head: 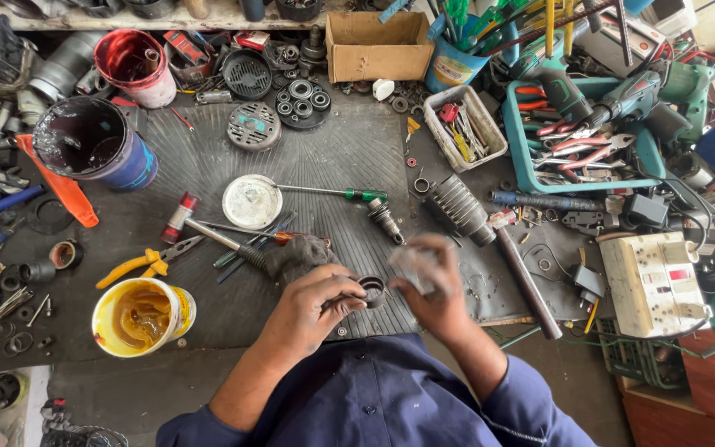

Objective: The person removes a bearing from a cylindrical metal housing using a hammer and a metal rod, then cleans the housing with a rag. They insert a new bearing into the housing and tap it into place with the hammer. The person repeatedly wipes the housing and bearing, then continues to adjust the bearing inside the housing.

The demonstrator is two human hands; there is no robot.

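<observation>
Left hand (pixel 312 308) grip closed around small dark ring-shaped part (pixel 371 290), held just above near edge of tabletop (pixel 333 157). Right hand (pixel 434 290) grip pinching pale crumpled scrap (pixel 414 266), blurred, just beside ring part. Yellow tub (pixel 142 316) near left, holding amber grease. Dark blue bucket (pixel 97 145) far left, inside dark, contents unclear. Red tin (pixel 136 66) holds short tube. Cardboard box (pixel 378 45) at back, inside unseen. White tray (pixel 465 127) holds small tools. Teal crate (pixel 577 136) holds pliers, drills.
</observation>
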